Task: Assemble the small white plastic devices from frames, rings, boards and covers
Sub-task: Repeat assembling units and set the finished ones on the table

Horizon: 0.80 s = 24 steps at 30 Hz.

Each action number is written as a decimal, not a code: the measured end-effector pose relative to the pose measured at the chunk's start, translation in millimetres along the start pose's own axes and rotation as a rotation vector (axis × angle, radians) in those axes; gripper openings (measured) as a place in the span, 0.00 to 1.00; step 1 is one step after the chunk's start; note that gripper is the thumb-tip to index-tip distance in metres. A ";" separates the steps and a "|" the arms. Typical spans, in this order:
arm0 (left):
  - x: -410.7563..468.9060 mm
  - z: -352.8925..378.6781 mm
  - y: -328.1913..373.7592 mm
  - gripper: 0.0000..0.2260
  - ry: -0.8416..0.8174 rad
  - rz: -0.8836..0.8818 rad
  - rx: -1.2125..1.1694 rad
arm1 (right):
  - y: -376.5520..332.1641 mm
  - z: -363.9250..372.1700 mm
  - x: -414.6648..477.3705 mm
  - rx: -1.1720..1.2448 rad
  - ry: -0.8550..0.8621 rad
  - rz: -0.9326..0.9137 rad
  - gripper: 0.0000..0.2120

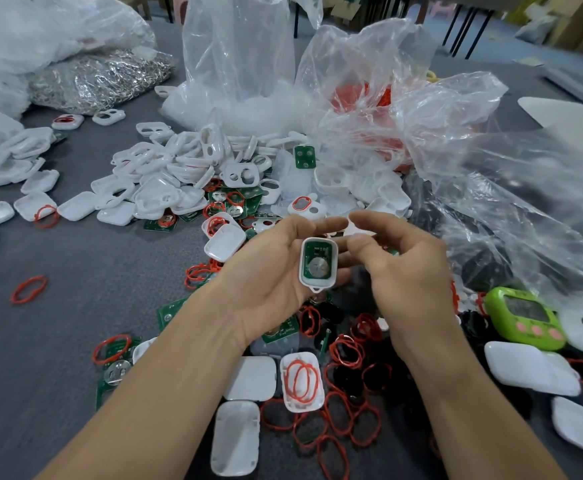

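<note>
Centre of frame: left hand (269,271), palm up, cradles 1 white frame (317,284); fingers bent up along its right edge, thumb clear above it. Green board (310,259) with coin cell (318,269) sits inside, face up, no cover on yet. Right hand (407,271) just beside, fingers curled toward thumb; cannot tell whether it pinches anything. Risks: the cradle looks loose, so a hard press could tip the frame into the red rings (345,351) below. A cover (236,438) seated skewed might jam on the board.
</note>
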<state>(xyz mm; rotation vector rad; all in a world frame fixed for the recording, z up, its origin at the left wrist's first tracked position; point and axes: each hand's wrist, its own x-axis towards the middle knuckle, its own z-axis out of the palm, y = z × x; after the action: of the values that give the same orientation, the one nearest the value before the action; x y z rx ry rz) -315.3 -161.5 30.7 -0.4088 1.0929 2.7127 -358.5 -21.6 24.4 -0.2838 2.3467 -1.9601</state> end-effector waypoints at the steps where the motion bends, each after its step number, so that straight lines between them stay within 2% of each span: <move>1: -0.2 0.2 0.1 0.20 0.002 0.002 0.011 | 0.5 -0.5 1.4 0.068 -0.060 0.051 0.14; 3: -1.0 1.0 1.0 0.20 -0.009 0.010 0.033 | -0.3 1.4 1.1 0.148 -0.179 0.080 0.14; 5: -0.9 1.9 1.4 0.21 -0.030 0.014 0.012 | 0.2 5.3 -0.6 0.127 -0.229 0.048 0.12; 10: -0.6 2.1 0.4 0.22 -0.066 0.015 -0.003 | 1.7 9.5 -3.6 0.071 -0.188 0.036 0.10; 15: -1.2 4.8 0.2 0.21 -0.090 0.011 -0.001 | 0.0 9.7 -3.9 0.089 -0.159 0.054 0.15; 24: -2.4 4.9 -0.6 0.21 -0.103 -0.001 0.023 | -0.1 15.4 -5.5 0.081 -0.127 0.081 0.15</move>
<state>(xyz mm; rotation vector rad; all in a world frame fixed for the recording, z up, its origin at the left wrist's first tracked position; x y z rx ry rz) -313.7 -157.8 34.5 -0.2634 1.0942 2.6847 -350.4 -35.5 21.3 -0.2940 2.1617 -1.9338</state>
